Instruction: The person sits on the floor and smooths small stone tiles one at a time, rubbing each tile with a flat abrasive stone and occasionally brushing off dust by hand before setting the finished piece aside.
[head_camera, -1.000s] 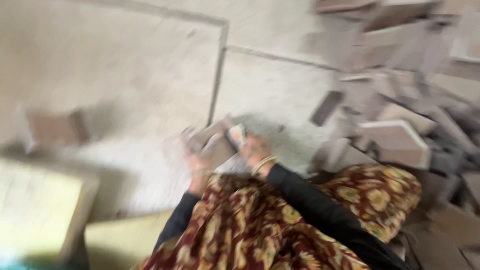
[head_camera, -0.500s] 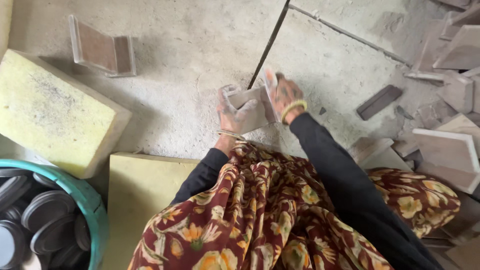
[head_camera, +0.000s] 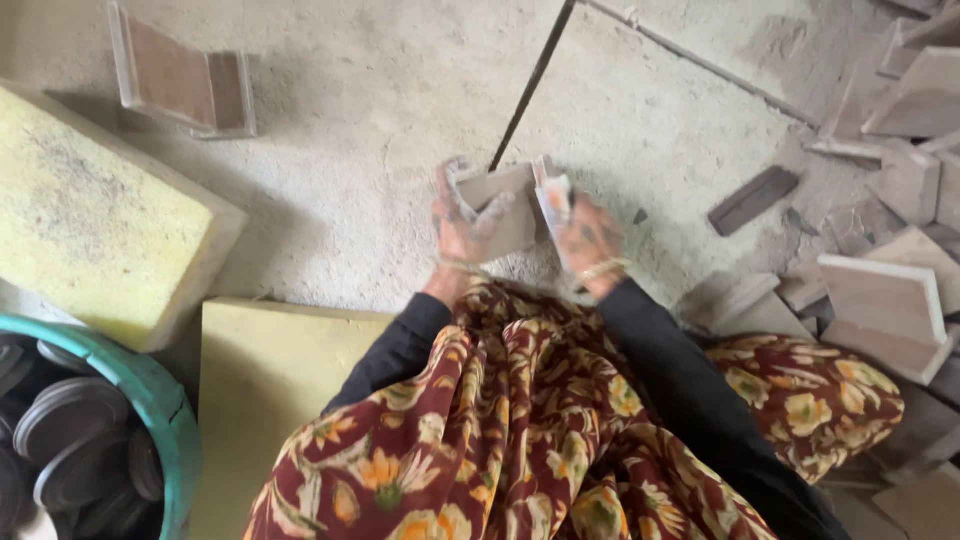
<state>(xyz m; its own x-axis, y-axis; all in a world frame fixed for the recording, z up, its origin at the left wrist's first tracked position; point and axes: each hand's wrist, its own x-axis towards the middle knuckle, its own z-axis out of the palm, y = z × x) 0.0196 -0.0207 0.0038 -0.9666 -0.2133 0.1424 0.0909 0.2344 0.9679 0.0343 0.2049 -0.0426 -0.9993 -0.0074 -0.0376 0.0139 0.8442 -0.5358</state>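
At the near left I see a teal plastic tub (head_camera: 150, 400) holding dark round discs (head_camera: 70, 430), close enough to be reached from where I sit. Beside it lie two yellow foam slabs, one thick and angled at the far left (head_camera: 100, 220), one flat just by my knee (head_camera: 270, 390); I judge they serve as padding. Farther off, a folded brown tile piece with pale edges (head_camera: 185, 85) stands on the dusty concrete floor (head_camera: 380, 130).

In the middle, my left hand (head_camera: 462, 225) is wrapped around the left side of a small flat grey-brown stone tile (head_camera: 505, 200), fingers curled over its face, holding it tilted up off the floor. My right hand (head_camera: 588, 240) grips the tile's right edge together with what looks like a pale folded pad; I cannot tell exactly what that is. Both hands are close together, clamped on the same tile, likely so one steadies while the other works the edge.

A thin dark groove (head_camera: 530, 85) runs away from the tile. On the right, a heap of cut stone tiles (head_camera: 880, 300) lies stacked loosely, within arm's reach, and a dark narrow offcut (head_camera: 752, 200) sits apart.
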